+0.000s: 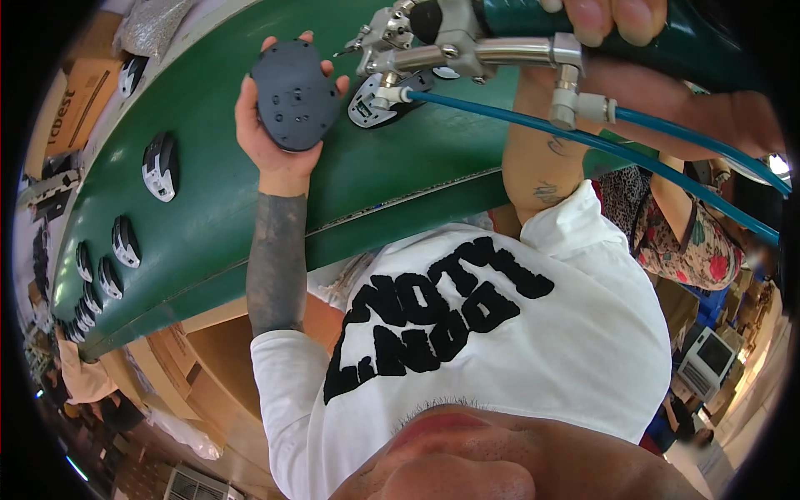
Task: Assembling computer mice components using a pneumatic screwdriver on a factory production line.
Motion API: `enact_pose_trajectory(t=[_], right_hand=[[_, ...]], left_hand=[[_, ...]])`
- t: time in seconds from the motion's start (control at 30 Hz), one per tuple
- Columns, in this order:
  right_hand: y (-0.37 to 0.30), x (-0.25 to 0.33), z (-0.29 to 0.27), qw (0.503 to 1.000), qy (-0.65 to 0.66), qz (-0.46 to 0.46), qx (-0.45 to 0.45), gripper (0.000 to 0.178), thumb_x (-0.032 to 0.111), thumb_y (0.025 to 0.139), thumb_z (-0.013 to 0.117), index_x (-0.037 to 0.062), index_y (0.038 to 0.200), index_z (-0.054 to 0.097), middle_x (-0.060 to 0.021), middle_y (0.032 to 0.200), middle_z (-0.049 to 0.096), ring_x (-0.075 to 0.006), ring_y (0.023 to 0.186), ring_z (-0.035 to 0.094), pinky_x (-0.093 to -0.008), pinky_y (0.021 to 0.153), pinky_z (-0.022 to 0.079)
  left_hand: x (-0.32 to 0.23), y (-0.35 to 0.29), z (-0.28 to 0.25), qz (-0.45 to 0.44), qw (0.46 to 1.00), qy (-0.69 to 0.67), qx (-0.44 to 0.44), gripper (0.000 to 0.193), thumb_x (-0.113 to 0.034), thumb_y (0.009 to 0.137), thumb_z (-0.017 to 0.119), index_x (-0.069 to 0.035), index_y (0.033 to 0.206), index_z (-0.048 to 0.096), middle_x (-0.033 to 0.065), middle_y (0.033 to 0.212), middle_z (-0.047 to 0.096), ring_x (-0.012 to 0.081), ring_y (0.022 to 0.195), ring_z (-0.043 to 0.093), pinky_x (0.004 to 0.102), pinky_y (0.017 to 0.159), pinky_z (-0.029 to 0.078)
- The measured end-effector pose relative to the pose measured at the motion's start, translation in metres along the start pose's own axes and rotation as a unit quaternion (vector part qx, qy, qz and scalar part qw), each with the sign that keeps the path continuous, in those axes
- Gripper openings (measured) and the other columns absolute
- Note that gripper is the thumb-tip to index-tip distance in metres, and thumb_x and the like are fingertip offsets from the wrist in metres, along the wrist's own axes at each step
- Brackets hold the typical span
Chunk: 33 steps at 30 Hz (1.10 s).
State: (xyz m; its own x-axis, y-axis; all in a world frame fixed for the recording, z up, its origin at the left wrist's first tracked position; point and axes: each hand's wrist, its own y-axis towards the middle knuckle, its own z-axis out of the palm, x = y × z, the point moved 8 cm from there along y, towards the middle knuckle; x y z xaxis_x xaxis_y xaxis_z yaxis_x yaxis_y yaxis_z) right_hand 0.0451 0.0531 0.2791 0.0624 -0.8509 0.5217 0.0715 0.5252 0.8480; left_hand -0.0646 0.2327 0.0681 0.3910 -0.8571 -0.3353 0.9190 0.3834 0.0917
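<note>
A dark grey oval piece, like a computer mouse seen from underneath with small holes in it, rests in my left hand (283,169); its fingertips show around the edges of the dark mouse part (297,96). My right hand (696,112) is wrapped round a dark green hand-held power screwdriver (700,46) at the upper right. Metal fittings (508,52) run along the tool, and blue air hoses (575,135) lead off it. The tool's thin tip points left, close to the dark part. Beneath the fittings lies a white and grey mouse shell (379,108) on the green bench.
Several black and white mouse shells (159,167) stand in a line along the green bench (212,200), down to the far left. Cardboard boxes (83,104) and a bubble-wrap bag (150,29) are beyond its edge. Another person in a flowered top (696,246) is at the right.
</note>
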Motion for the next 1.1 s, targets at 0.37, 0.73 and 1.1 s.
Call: enact_pose_trajectory(t=[0.37, 0.73, 1.1], right_hand=[[-0.005, -0.012, 0.018, 0.999, -0.024, 0.013, -0.039, 0.071, 0.073, 0.088, 0.034, 0.0167, 0.131, 0.045, -0.0038, 0.079, 0.056, -0.0205, 0.067, 0.055, -0.0375, 0.071, 0.043], [-0.007, -0.009, 0.016, 0.999, -0.016, 0.029, -0.039, 0.07, 0.072, 0.088, 0.035, 0.0165, 0.129, 0.044, -0.0041, 0.08, 0.056, -0.0211, 0.067, 0.055, -0.0378, 0.072, 0.043], [-0.006, -0.022, 0.02, 0.997, -0.033, 0.053, -0.038, 0.068, 0.071, 0.088, 0.037, 0.0164, 0.128, 0.044, -0.0045, 0.08, 0.056, -0.0218, 0.067, 0.055, -0.0382, 0.072, 0.043]], left_hand=[[0.016, -0.007, 0.007, -0.036, 0.996, 0.071, 0.03, 0.057, -0.039, 0.092, 0.045, -0.012, 0.141, 0.033, 0.0201, 0.14, 0.038, 0.0332, 0.106, 0.056, 0.0518, 0.086, 0.05], [0.016, -0.009, 0.01, -0.035, 0.998, 0.053, 0.028, 0.056, -0.036, 0.093, 0.042, -0.011, 0.142, 0.032, 0.0192, 0.139, 0.041, 0.0314, 0.105, 0.058, 0.0519, 0.086, 0.051], [0.024, -0.013, -0.006, -0.08, 0.991, 0.1, -0.028, 0.056, -0.034, 0.095, 0.041, -0.007, 0.143, 0.032, 0.0152, 0.126, 0.052, 0.0316, 0.106, 0.059, 0.0521, 0.087, 0.052]])
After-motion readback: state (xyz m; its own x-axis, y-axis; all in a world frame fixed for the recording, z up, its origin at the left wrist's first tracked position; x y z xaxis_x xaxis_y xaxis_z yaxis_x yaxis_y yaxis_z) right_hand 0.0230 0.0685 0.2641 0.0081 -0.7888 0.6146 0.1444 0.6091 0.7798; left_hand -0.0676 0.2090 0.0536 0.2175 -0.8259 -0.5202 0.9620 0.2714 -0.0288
